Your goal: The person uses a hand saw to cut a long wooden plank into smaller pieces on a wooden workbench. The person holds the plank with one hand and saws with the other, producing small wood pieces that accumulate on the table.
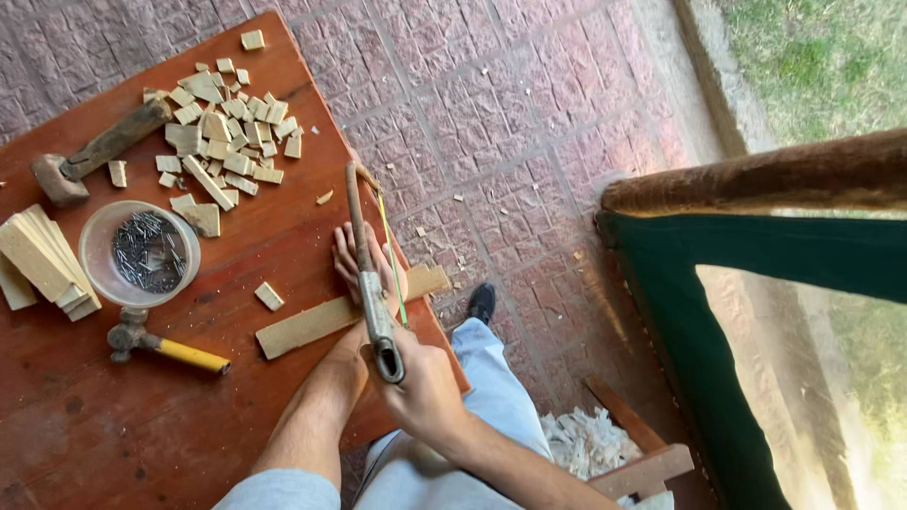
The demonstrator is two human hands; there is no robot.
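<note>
Red brick paving runs under a worn reddish tabletop, whose right edge slants from far left to near right and ends just beside the person's knee. Past that edge the paving lies open as far as a grass strip at far right. At right stands a frame with green cloth and a brown fuzzy top rail.

A wood strip lies across the tabletop near the right edge, its right end sticking out over the paving. The left hand presses flat on the strip, fingers spread a little and pointing far. The right hand is closed around the handle of a hacksaw, whose frame runs from the near handle to the far end over the left hand; its blade meets the strip just right of the left hand's fingers.

Left of the strip lies a small wood block, and nearer left a hammer with a yellow handle. Beyond it sits a clear tub of nails, with a stack of slats at its left. Far left rests a mallet, and a heap of cut wood pieces spreads to its right. A black shoe shows on the paving, and wood scraps lie at near right.
</note>
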